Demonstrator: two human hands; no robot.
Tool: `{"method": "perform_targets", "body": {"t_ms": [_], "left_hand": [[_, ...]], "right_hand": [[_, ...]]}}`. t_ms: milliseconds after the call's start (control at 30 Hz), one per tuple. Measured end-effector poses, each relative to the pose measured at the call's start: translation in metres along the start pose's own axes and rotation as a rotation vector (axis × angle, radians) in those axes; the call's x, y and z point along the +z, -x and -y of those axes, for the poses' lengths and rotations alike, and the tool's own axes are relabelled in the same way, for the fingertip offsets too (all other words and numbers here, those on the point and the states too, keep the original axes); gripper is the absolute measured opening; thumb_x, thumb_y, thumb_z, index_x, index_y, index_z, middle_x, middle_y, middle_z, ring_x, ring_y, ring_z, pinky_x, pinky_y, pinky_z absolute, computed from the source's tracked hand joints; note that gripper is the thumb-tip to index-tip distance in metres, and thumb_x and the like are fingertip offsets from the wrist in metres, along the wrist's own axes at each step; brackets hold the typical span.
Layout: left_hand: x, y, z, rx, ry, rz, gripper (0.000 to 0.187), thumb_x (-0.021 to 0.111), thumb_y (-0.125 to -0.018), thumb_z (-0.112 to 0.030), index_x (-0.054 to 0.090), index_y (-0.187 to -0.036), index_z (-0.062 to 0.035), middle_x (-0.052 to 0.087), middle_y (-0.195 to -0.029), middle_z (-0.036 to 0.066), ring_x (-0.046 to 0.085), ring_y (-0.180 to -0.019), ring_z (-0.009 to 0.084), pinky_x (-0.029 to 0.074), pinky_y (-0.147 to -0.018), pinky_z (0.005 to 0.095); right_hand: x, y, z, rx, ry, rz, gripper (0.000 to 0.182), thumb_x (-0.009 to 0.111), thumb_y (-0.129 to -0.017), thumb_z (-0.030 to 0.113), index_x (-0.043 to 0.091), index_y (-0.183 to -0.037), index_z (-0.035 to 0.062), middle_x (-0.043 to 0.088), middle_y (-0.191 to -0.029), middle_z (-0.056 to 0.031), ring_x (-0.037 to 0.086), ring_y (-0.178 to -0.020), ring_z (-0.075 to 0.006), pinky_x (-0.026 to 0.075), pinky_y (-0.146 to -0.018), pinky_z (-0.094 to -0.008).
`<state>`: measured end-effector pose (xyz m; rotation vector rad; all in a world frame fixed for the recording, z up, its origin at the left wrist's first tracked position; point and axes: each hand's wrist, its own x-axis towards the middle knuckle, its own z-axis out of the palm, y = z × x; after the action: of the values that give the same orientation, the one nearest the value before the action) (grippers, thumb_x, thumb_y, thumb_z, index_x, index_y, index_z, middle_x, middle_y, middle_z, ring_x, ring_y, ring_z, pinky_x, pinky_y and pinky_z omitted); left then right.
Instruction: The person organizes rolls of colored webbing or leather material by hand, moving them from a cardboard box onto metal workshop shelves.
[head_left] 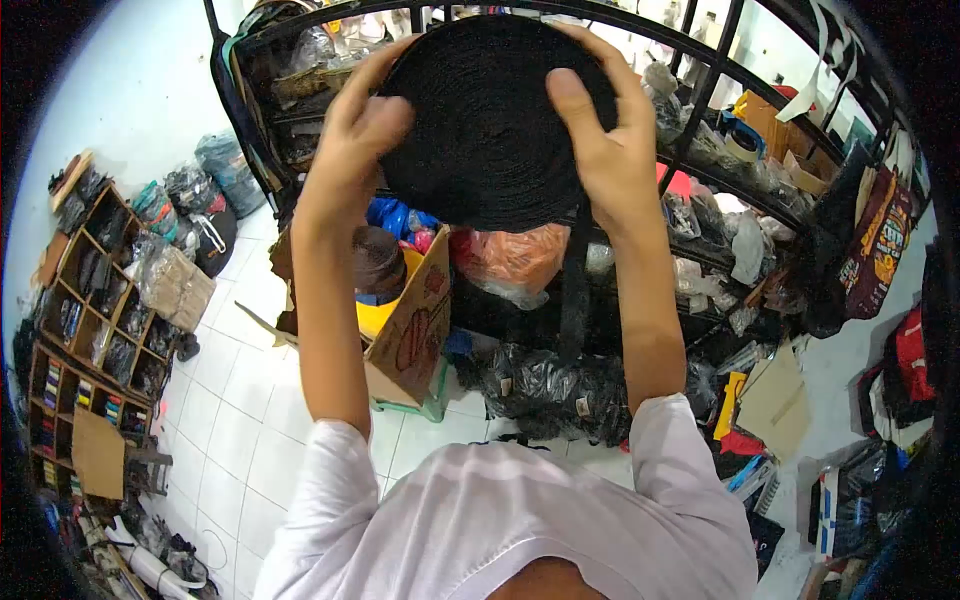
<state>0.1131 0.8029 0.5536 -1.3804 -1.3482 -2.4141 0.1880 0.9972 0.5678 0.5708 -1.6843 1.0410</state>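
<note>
A large roll of black webbing is held up in front of me, its flat coiled side facing the camera. My left hand grips its left edge, thumb against the flat face and fingers out of sight behind. On the opposite edge my right hand does the same, thumb bent over the face. A loose black strip hangs below the roll beside my right forearm. Beneath it, an open cardboard box stands on a green stool, with a yellow container and a brown roll inside.
Black metal shelving full of plastic-wrapped goods spans the far side. A wooden pigeonhole rack stands on the left. Several wrapped bundles lie below the shelves. White floor tiles show at left. A printed bag hangs at right.
</note>
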Motion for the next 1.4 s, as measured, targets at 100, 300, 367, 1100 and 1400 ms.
{"method": "perform_targets", "body": {"t_ms": [100, 300, 367, 1100, 1400], "left_hand": [[0.0, 0.004, 0.008, -0.066, -0.276, -0.103, 0.06, 0.078, -0.078, -0.035, 0.057, -0.119, 0.0033, 0.064, -0.104, 0.011, 0.063, -0.088, 0.0179, 0.053, -0.076, 0.0296], [0.041, 0.031, 0.031, -0.088, 0.319, -0.511, 0.07, 0.07, -0.085, -0.042, 0.04, -0.133, -0.0022, 0.054, -0.124, 0.015, 0.06, -0.104, 0.025, 0.053, -0.085, 0.0393], [0.044, 0.041, 0.046, -0.054, 0.326, -0.503, 0.07, 0.068, -0.085, -0.043, 0.039, -0.134, -0.0026, 0.054, -0.125, 0.014, 0.058, -0.109, 0.0255, 0.049, -0.091, 0.0416], [-0.005, 0.051, 0.032, -0.162, -0.02, -0.321, 0.056, 0.068, -0.086, -0.031, 0.048, -0.126, 0.0033, 0.06, -0.115, 0.013, 0.059, -0.106, 0.0252, 0.051, -0.088, 0.0424], [0.04, 0.055, 0.03, 0.114, 0.305, -0.559, 0.05, 0.063, -0.088, -0.04, 0.054, -0.117, -0.0004, 0.064, -0.103, 0.009, 0.066, -0.09, 0.0198, 0.055, -0.075, 0.0334]], "right_hand": [[0.001, -0.003, 0.012, -0.135, 0.226, 0.043, 0.041, 0.064, -0.09, 0.03, 0.059, -0.122, 0.005, 0.061, -0.115, -0.01, 0.054, -0.111, -0.0195, 0.038, -0.1, -0.0324], [0.02, 0.03, 0.026, -0.04, 0.062, -0.087, 0.045, 0.049, -0.096, 0.026, 0.047, -0.134, 0.0014, 0.05, -0.136, -0.0172, 0.036, -0.135, -0.0249, 0.021, -0.113, -0.0395], [0.027, 0.03, 0.02, -0.169, 0.16, -0.152, 0.041, 0.05, -0.095, 0.021, 0.05, -0.131, 0.0, 0.055, -0.128, -0.0191, 0.049, -0.122, -0.0292, 0.032, -0.105, -0.038], [0.005, -0.006, 0.014, 0.223, -0.114, 0.216, 0.039, 0.058, -0.093, 0.023, 0.058, -0.123, -0.0022, 0.067, -0.106, -0.0166, 0.063, -0.099, -0.0264, 0.048, -0.089, -0.0369], [0.049, 0.038, 0.012, 0.034, -0.144, -0.27, 0.045, 0.045, -0.099, 0.026, 0.046, -0.132, -0.0043, 0.05, -0.131, -0.0208, 0.047, -0.124, -0.029, 0.034, -0.106, -0.0396]]}}
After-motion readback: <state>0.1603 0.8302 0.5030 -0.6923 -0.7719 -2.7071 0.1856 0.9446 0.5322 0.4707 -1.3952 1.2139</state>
